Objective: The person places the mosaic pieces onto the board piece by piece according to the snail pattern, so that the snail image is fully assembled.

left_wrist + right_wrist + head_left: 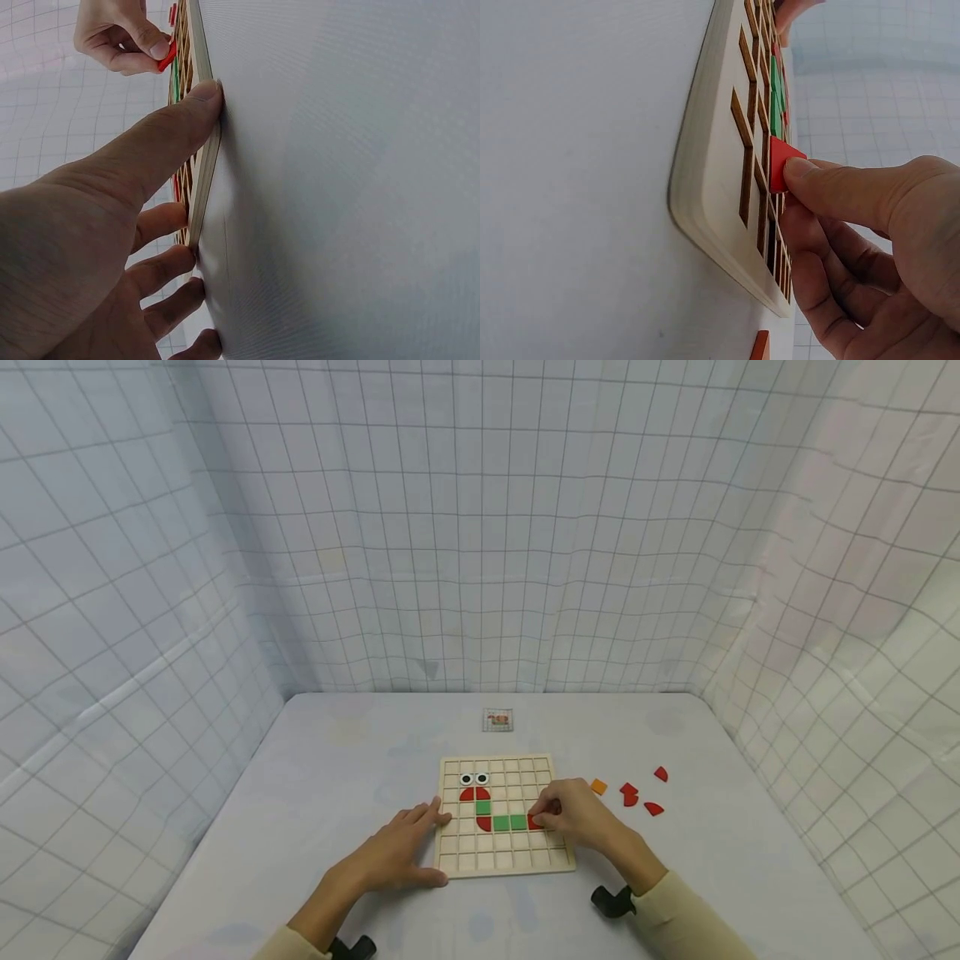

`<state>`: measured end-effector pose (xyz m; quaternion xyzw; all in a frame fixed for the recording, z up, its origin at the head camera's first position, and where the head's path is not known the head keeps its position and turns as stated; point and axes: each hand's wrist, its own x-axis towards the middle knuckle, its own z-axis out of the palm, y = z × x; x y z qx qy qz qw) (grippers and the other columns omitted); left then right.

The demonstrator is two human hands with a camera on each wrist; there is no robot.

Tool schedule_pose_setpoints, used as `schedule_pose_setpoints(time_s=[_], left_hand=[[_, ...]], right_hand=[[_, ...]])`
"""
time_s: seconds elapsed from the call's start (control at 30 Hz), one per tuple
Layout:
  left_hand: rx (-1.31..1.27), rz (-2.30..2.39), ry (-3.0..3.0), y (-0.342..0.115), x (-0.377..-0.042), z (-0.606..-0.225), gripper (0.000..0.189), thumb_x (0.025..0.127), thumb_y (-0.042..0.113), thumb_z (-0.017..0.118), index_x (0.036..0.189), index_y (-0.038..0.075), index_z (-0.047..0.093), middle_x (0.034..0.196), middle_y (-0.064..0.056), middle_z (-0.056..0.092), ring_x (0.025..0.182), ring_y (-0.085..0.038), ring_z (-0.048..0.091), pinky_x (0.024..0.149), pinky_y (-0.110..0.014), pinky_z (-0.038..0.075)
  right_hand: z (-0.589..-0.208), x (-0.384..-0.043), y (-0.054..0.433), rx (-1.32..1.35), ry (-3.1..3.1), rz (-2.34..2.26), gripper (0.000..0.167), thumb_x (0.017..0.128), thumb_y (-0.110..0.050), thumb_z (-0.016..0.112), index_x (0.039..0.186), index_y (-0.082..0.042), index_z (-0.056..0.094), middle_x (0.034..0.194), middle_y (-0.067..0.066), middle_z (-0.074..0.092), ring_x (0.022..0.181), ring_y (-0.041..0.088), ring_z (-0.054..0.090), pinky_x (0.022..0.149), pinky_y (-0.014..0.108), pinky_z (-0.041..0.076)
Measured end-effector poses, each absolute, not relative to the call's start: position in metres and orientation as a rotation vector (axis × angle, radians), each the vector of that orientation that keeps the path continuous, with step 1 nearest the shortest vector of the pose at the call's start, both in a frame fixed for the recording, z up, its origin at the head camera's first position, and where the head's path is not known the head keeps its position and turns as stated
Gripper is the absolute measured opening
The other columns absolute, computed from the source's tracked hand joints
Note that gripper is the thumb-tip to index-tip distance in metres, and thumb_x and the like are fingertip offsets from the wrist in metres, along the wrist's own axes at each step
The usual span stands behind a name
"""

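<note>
A wooden grid board lies on the white table. My right hand pinches a red tile between thumb and fingers, at a cell beside the row of green square tiles. At the board's left side is my left hand, fingers spread, with the thumb against the board's edge. Two eye tiles sit in upper cells, with red quarter-circle tiles just below. Under these come a green square and another red quarter-circle. My right fingers partly cover the pinched tile.
Right of the board lie an orange square tile and several loose red tiles. A small picture card rests behind the board. Grid-patterned white curtains enclose the table's back and sides.
</note>
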<state>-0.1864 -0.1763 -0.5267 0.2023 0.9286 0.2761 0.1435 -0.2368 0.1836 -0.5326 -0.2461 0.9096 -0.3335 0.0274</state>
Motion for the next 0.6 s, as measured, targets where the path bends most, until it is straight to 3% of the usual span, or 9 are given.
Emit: schedule_pose_setpoints(time_s=[0.6], left_hand=[[0.582, 0.794, 2.684, -0.1751, -0.1849, -0.5274, 0.102, 0.09, 0.041, 0.103, 0.174, 0.011, 0.053, 0.188, -0.023, 0.039, 0.17, -0.055, 0.042, 0.132, -0.078, 0.042]], right_hand=[[-0.536, -0.235, 0.184, -0.77, 2.823, -0.983, 0.012, 0.099, -0.004, 0.092, 0.092, -0.014, 0.091, 0.092, -0.006, 0.083, 0.08, -0.001, 0.061, 0.072, 0.018, 0.055]])
